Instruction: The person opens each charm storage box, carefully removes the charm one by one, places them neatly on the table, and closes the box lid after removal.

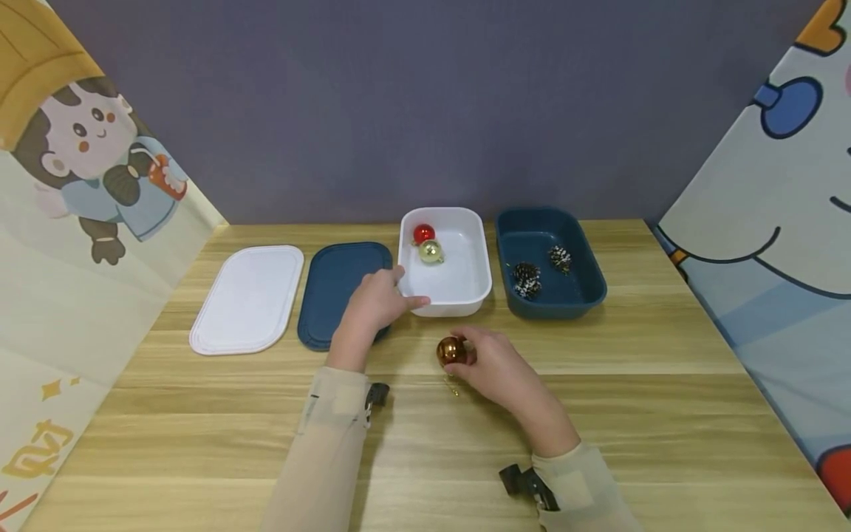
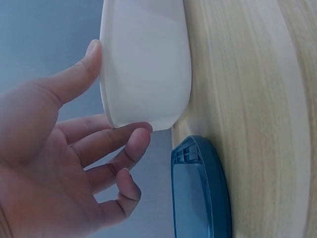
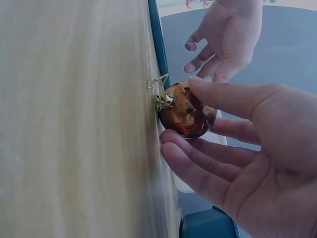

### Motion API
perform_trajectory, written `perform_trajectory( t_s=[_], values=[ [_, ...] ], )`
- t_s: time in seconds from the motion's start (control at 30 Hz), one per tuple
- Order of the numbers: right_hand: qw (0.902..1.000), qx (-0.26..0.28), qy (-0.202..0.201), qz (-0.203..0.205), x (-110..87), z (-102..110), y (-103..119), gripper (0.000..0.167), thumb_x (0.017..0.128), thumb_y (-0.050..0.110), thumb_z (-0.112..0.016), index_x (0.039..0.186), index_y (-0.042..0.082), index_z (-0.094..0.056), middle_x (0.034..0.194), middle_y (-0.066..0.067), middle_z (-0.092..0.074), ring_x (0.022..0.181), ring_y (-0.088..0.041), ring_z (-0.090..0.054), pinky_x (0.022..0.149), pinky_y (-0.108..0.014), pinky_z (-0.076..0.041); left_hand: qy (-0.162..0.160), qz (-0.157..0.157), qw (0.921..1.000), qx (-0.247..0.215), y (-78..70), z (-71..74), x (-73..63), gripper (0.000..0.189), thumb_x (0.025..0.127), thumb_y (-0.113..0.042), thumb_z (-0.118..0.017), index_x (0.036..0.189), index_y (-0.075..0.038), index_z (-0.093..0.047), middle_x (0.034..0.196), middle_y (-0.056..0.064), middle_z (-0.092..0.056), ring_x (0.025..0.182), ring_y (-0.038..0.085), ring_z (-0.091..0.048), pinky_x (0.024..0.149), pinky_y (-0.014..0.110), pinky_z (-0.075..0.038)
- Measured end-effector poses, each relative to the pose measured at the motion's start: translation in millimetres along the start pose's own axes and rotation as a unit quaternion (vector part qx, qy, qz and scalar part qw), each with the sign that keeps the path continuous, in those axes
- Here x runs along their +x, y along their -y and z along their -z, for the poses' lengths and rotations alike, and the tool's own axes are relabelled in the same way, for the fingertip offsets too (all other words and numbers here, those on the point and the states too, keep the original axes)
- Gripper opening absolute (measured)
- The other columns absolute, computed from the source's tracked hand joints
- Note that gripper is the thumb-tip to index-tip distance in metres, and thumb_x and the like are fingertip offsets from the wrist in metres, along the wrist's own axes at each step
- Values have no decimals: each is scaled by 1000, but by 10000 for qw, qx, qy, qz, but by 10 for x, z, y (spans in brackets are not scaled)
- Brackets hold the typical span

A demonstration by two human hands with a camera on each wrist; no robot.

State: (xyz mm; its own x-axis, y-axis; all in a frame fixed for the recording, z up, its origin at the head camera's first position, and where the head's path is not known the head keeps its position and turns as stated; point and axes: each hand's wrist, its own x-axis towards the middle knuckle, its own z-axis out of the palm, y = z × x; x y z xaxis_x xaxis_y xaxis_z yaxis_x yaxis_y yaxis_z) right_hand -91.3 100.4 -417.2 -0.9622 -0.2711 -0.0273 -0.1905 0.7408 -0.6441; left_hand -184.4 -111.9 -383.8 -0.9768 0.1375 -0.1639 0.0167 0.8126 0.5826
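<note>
In the head view, my right hand [image 1: 495,366] pinches a shiny brown Christmas bauble [image 1: 451,350] between thumb and fingers, in front of the white container [image 1: 449,309]. A gold hanging string [image 3: 159,94] trails from the bauble's cap in the right wrist view. My left hand [image 1: 377,301] holds the near left corner of the white container, thumb on the front side and fingers round the left side. Inside that container lie a red bauble [image 1: 423,234] and a pale gold bauble [image 1: 431,251], at its left side.
Right of the white container stands a dark blue container [image 1: 555,311] with several pine cones [image 1: 527,272] in it. A white lid [image 1: 247,299] and a dark blue lid [image 1: 342,277] lie to the left, the blue one partly under my left arm. A grey-blue wall [image 1: 425,103] rises behind.
</note>
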Motion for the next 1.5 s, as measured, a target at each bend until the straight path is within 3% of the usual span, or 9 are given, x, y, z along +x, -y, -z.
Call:
perform_trajectory(
  t_s=[0.33,0.7,0.93,1.17,1.33,1.5],
  values=[
    [10000,-47,-79,-23,-9,24,26,58,85,15,-91,137,1,-68,105,-8,-73,81,-14,-61,74,-31,-54,-64,20,10000,-37,-10,10,-6,90,91,-51,-83,162,-8,-46,160,20,-54,147,42,-51,118,58,-47],
    [9999,-77,-28,-136,75,-22,13,50,89,15,-88,134,4,-70,110,-10,-75,83,-15,-63,75,-32,-56,-76,122,9999,-51,46,-65,17,92,93,-54,-80,165,-12,-41,165,18,-49,153,45,-44,120,62,-43],
    [9998,-213,50,9,144,-35,63,50,88,15,-88,132,3,-69,119,-14,-77,100,-23,-71,90,-43,-61,-93,98,9999,-64,65,-72,-3,90,94,-53,-79,165,-12,-41,164,18,-50,153,45,-44,120,63,-42],
    [9997,-237,94,-62,130,-9,62,58,86,15,-90,137,2,-66,130,-18,-73,116,-30,-71,101,-49,-59,-116,-2,9999,-58,38,-61,6,91,93,-54,-80,164,-11,-43,164,19,-50,152,46,-45,119,62,-44],
    [9985,-469,291,-12,141,106,100,68,86,20,-90,144,-1,-61,138,-21,-69,127,-36,-67,109,-53,-55,-169,-16,9998,-82,25,-43,2,89,93,-51,-80,164,-11,-43,163,20,-51,150,45,-48,118,62,-46],
    [9960,-712,538,9,195,388,210,72,90,26,-87,149,-2,-57,143,-23,-67,131,-40,-66,110,-55,-55,-152,45,9998,-91,30,-47,-12,91,92,-52,-81,164,-10,-43,162,20,-51,149,46,-49,117,62,-46]
  ],
)
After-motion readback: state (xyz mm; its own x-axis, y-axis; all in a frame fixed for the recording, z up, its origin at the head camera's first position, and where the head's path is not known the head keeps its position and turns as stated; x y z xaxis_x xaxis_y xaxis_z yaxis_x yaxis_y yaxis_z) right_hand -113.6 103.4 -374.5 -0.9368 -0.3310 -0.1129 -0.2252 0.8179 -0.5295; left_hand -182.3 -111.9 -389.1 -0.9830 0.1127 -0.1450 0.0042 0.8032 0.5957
